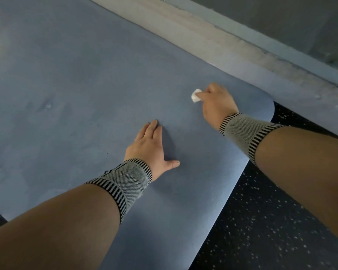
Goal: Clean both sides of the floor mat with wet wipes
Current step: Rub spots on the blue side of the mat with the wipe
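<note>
Nearest the camera, two bare forearms reach forward, each with a grey knitted wrist band edged in black and white stripes: the left wrist band (123,184) and the right wrist band (248,133). Below them on the right lies the dark speckled floor (261,221).

The blue floor mat (66,84) lies flat on that floor and fills most of the view. Its long axis runs from the near right, where its near edge cuts diagonally toward the bottom of the view, away to the upper left. One rounded corner of it shows at the right, just beyond the right wrist. No brand, label or writing can be read on it.

The left hand (150,145) rests palm down on the mat, a little in from the near edge, fingers straight and close together, thumb spread out to the right.

Farther on, near the rounded corner, the right hand (217,102) has its fingers curled, pinching a small white wet wipe (195,95) that pokes out to the left and touches the mat surface.

Beyond the mat's far edge runs a pale strip of floor (232,55), then a worn light ledge (203,22) at the foot of a grey wall (281,16).
</note>
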Demonstrator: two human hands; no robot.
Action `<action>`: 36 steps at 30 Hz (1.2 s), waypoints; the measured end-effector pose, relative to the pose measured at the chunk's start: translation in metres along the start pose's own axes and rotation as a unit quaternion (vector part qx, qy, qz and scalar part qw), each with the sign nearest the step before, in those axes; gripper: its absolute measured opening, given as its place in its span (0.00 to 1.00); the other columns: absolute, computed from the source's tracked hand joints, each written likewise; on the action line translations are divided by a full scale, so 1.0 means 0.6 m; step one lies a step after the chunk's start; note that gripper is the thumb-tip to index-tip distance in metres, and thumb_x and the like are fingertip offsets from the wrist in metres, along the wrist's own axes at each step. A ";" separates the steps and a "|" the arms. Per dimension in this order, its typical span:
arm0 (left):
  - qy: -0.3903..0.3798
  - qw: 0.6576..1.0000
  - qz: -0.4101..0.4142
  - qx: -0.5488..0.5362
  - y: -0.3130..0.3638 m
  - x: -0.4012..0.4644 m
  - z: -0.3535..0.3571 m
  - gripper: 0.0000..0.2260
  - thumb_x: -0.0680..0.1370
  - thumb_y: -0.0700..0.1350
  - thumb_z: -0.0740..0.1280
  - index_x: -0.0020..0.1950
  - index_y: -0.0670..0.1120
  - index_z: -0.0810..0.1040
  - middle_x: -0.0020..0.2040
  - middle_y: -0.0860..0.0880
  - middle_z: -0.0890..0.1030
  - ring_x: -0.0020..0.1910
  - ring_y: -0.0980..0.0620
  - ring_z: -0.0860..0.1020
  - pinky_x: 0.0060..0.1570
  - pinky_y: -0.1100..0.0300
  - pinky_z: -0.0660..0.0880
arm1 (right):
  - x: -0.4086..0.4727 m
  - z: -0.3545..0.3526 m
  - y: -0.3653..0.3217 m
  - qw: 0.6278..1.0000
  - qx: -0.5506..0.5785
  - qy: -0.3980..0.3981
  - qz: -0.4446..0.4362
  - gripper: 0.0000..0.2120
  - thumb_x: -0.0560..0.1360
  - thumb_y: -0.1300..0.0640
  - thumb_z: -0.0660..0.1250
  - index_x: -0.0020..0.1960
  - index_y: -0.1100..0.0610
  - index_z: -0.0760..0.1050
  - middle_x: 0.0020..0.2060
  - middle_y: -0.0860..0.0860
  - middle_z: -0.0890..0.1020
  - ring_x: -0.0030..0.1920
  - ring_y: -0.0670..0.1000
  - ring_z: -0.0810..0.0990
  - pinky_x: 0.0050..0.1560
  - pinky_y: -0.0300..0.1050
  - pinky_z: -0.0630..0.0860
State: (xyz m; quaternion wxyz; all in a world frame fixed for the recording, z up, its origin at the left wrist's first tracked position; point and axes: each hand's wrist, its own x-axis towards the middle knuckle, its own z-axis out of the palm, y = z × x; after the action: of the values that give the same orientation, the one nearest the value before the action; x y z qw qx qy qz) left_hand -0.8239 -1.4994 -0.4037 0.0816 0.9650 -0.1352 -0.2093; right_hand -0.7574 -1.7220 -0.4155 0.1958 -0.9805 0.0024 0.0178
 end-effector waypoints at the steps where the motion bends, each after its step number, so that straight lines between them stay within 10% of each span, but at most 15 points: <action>1: -0.002 1.000 -0.001 0.001 0.000 -0.001 -0.001 0.52 0.66 0.71 0.68 0.79 0.48 0.47 0.79 0.58 0.44 0.77 0.56 0.44 0.72 0.56 0.57 | -0.001 0.001 -0.004 0.999 0.017 0.016 0.035 0.07 0.74 0.63 0.64 0.52 0.59 0.77 0.48 0.59 0.73 0.50 0.59 0.72 0.47 0.48 0.69; 7: -0.008 1.000 0.011 -0.012 -0.001 -0.006 -0.007 0.51 0.67 0.69 0.70 0.79 0.47 0.49 0.79 0.55 0.45 0.78 0.55 0.45 0.73 0.57 0.53 | -0.089 0.023 -0.075 0.953 0.010 -0.139 -0.267 0.13 0.73 0.67 0.64 0.55 0.57 0.79 0.45 0.57 0.74 0.46 0.56 0.72 0.42 0.46 0.67; 12: 0.036 0.999 0.004 0.019 0.011 -0.020 -0.009 0.45 0.68 0.67 0.70 0.75 0.45 0.59 0.76 0.51 0.54 0.75 0.49 0.54 0.70 0.52 0.62 | -0.045 0.004 -0.015 1.000 -0.010 0.001 0.002 0.16 0.76 0.64 0.61 0.61 0.55 0.77 0.51 0.58 0.72 0.54 0.60 0.71 0.52 0.47 0.66; 17: 0.054 0.997 0.006 0.061 -0.008 -0.042 -0.011 0.36 0.70 0.68 0.64 0.72 0.49 0.66 0.73 0.51 0.62 0.70 0.48 0.62 0.65 0.52 0.64 | -0.132 0.028 -0.081 0.956 -0.008 -0.144 -0.257 0.16 0.71 0.68 0.65 0.56 0.57 0.78 0.46 0.58 0.74 0.47 0.58 0.73 0.43 0.47 0.68; 22: 0.005 0.997 0.011 0.079 -0.034 -0.065 -0.006 0.42 0.69 0.69 0.65 0.76 0.50 0.57 0.75 0.52 0.56 0.72 0.48 0.59 0.67 0.50 0.63 | -0.095 0.008 -0.023 0.999 -0.036 -0.014 -0.030 0.18 0.73 0.68 0.61 0.61 0.59 0.76 0.50 0.60 0.73 0.52 0.61 0.73 0.49 0.50 0.70; 28: -0.052 0.997 0.033 0.037 -0.052 -0.059 -0.010 0.50 0.67 0.65 0.71 0.79 0.49 0.49 0.76 0.54 0.51 0.74 0.50 0.53 0.71 0.55 0.61 | -0.168 0.022 -0.094 0.955 0.007 -0.150 -0.256 0.16 0.68 0.69 0.67 0.54 0.59 0.79 0.43 0.59 0.75 0.43 0.60 0.75 0.38 0.47 0.71; 33: -0.034 0.998 0.030 0.033 -0.051 -0.060 -0.004 0.50 0.67 0.65 0.72 0.79 0.49 0.49 0.76 0.55 0.51 0.74 0.51 0.52 0.70 0.58 0.60 | -0.063 0.015 -0.048 0.999 -0.026 -0.016 -0.030 0.14 0.76 0.64 0.61 0.61 0.58 0.75 0.54 0.58 0.73 0.55 0.61 0.73 0.52 0.46 0.69; 36: -0.033 0.999 0.024 0.025 -0.054 -0.064 -0.001 0.51 0.68 0.64 0.72 0.79 0.46 0.47 0.78 0.54 0.49 0.75 0.52 0.51 0.72 0.59 0.57 | -0.092 0.035 -0.106 0.987 -0.010 -0.071 -0.144 0.17 0.74 0.65 0.62 0.61 0.55 0.76 0.54 0.58 0.74 0.54 0.60 0.73 0.52 0.48 0.68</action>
State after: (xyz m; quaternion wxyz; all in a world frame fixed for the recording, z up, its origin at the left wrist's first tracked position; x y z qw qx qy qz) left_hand -0.8499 -1.4572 -0.3953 0.0583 0.9558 -0.1663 -0.2355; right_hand -0.8128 -1.6554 -0.4082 0.1860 -0.9688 -0.1529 0.0588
